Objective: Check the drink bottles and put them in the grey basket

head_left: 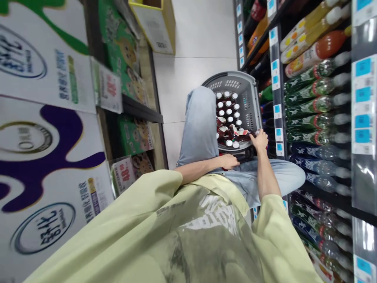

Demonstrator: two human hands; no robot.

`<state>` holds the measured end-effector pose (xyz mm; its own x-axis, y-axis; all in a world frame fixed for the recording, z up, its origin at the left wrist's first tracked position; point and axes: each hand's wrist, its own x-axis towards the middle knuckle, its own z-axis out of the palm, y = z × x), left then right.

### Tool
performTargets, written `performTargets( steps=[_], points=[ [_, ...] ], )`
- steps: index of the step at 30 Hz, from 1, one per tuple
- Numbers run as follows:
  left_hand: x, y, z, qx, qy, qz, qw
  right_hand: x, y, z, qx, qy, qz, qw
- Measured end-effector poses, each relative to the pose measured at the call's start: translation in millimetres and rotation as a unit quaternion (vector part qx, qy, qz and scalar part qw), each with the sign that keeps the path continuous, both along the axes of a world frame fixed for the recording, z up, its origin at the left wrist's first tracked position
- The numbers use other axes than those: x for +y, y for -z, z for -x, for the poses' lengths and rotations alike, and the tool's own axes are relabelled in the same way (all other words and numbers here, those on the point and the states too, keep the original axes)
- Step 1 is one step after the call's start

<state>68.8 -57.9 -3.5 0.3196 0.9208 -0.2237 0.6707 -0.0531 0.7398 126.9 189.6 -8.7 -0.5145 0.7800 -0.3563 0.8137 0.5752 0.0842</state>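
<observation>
A grey plastic basket [249, 91] stands on the floor beside my knee, holding several small dark bottles with white caps [228, 113]. My right hand [260, 140] is at the basket's near rim, its fingers curled around one of the bottles with a red label [246, 134]. My left hand [228, 161] rests closed at the near edge of the basket, between my thighs; what its fingers hold, if anything, is hidden. My legs in light blue jeans [199, 124] are bent in a crouch.
Shelves of drink bottles [316, 94] with blue price tags line the right side. On the left are stacked white milk cartons [44, 129], green boxes [134, 133] and a yellow box [156, 23]. A pale tiled floor [200, 43] runs ahead.
</observation>
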Motion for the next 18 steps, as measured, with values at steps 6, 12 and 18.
performTargets(
  steps=[6,12,18],
  points=[
    [-3,10.7,5,0.035,0.023,0.034,0.999,10,-4.0,13,0.014,0.053,0.051,0.997],
    [-2,11.7,10,0.042,0.049,0.037,0.997,8,1.3,16,0.066,0.072,0.002,0.995],
    [-1,1.1,14,0.078,0.078,0.053,0.993,2,-6.6,12,0.065,0.075,0.025,0.995]
  ],
)
